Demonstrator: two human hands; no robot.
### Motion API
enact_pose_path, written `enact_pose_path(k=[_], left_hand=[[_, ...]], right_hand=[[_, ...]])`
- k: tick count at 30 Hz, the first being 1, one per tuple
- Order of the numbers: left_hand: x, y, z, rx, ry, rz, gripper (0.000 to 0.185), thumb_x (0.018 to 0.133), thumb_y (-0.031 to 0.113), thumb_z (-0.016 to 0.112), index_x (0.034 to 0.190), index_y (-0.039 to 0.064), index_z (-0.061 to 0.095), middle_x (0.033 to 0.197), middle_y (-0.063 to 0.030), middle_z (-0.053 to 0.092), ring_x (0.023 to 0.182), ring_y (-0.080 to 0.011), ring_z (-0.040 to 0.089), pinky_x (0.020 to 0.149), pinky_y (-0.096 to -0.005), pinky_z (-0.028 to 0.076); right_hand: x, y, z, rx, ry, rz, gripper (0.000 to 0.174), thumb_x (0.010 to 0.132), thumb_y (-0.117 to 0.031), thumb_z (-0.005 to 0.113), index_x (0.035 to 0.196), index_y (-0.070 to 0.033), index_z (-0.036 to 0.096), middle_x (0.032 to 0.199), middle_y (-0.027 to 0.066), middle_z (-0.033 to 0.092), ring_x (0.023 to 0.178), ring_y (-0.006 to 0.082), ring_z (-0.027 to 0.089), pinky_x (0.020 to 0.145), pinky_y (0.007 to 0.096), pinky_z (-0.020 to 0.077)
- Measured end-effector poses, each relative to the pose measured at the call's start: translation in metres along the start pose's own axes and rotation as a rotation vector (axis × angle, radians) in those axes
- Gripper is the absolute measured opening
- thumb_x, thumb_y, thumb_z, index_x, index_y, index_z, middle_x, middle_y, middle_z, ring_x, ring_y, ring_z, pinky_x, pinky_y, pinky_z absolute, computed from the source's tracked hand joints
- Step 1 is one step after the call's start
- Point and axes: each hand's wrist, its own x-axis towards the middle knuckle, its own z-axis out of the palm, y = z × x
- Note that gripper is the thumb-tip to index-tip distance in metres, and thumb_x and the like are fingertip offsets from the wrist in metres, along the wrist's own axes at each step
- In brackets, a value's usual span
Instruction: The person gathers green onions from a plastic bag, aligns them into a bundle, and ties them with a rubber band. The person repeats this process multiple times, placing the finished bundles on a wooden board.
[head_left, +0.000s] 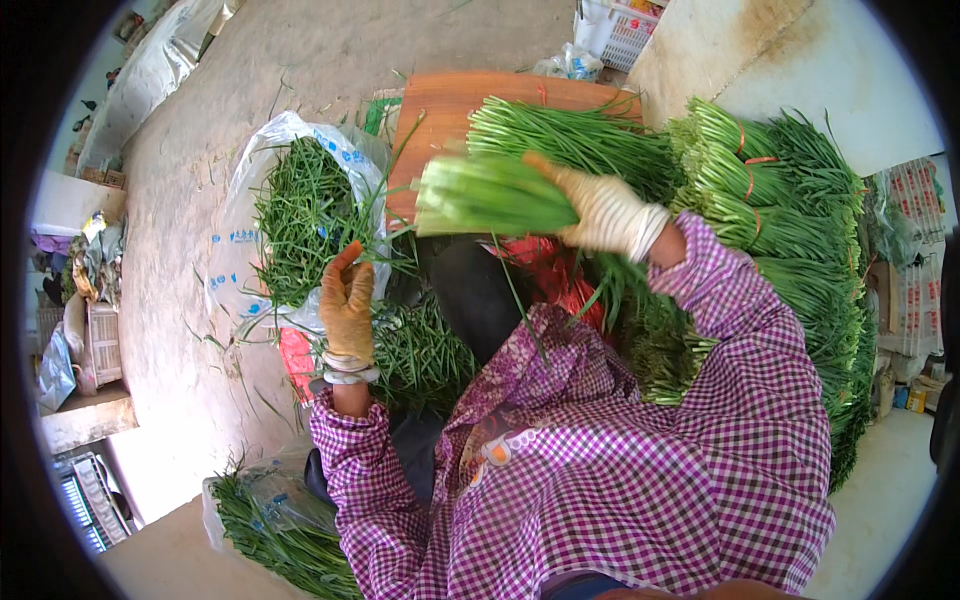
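Observation:
My right hand (600, 206), in a pale glove with bare fingertips, grips a bunch of garlic chives (487, 199). The bunch is motion-blurred, its pale stem ends pointing left over a reddish-brown wooden board (435, 112). Behind it on the board lies a pile of loose chives (570, 135). My left hand (349, 304), in a stained glove, is raised with its fingers loosely bent at the near right side of a clear plastic bag (232, 240). Loose green leaves (304, 217) fill that bag. Thin leaves pass by the left fingertips; whether they hold any is unclear.
Chive bundles tied with orange bands (750, 184) are stacked along the right. Loose leaves (424, 352) lie beside my legs, near red plastic (574, 285). Another bag of chives (285, 525) sits at lower left. A white crate (626, 37) stands beyond the board.

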Motion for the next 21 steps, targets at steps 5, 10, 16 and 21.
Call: enact_pose_path(k=[5, 10, 16, 21], left_hand=[[0.047, 0.017, 0.043, 0.747, -0.096, 0.533, 0.064, 0.08, 0.016, 0.078, 0.137, 0.006, 0.052, 0.129, -0.0186, 0.058, 0.117, -0.0353, 0.057, 0.099, -0.0428, 0.046], [0.11, 0.009, 0.093, 1.19, -0.207, 0.775, 0.075, 0.08, 0.029, 0.073, 0.143, 0.005, 0.041, 0.12, -0.0198, 0.061, 0.111, -0.0388, 0.058, 0.096, -0.0462, 0.047], [0.126, -0.023, 0.165, 0.744, -0.305, 0.308, 0.058, 0.083, 0.037, 0.073, 0.127, 0.003, 0.057, 0.104, -0.0165, 0.066, 0.096, -0.0347, 0.064, 0.084, -0.0456, 0.051], [0.153, -0.026, 0.238, 0.045, -0.192, 0.186, 0.046, 0.09, 0.03, 0.07, 0.122, 0.0, 0.06, 0.106, -0.0163, 0.067, 0.09, -0.0276, 0.064, 0.079, -0.0404, 0.052]], right_hand=[[0.071, 0.085, -0.032, -0.291, 0.192, 0.125, 0.101, 0.077, -0.02, 0.073, 0.157, -0.016, 0.012, 0.123, 0.0234, 0.061, 0.104, 0.039, 0.064, 0.085, 0.0452, 0.0532], [0.111, 0.122, -0.016, -0.126, -0.029, 0.3, 0.101, 0.077, -0.02, 0.073, 0.158, -0.021, 0.012, 0.126, 0.0245, 0.06, 0.109, 0.0401, 0.062, 0.088, 0.0451, 0.052], [0.085, 0.125, -0.03, 0.075, 0.064, 0.212, 0.097, 0.075, -0.023, 0.075, 0.155, -0.012, 0.021, 0.132, 0.0266, 0.056, 0.116, 0.0391, 0.059, 0.095, 0.0406, 0.05], [0.069, 0.118, -0.042, 0.589, 0.078, 0.098, 0.086, 0.075, -0.021, 0.079, 0.146, -0.001, 0.036, 0.127, 0.0208, 0.061, 0.116, 0.0258, 0.06, 0.1, 0.0368, 0.0461]])
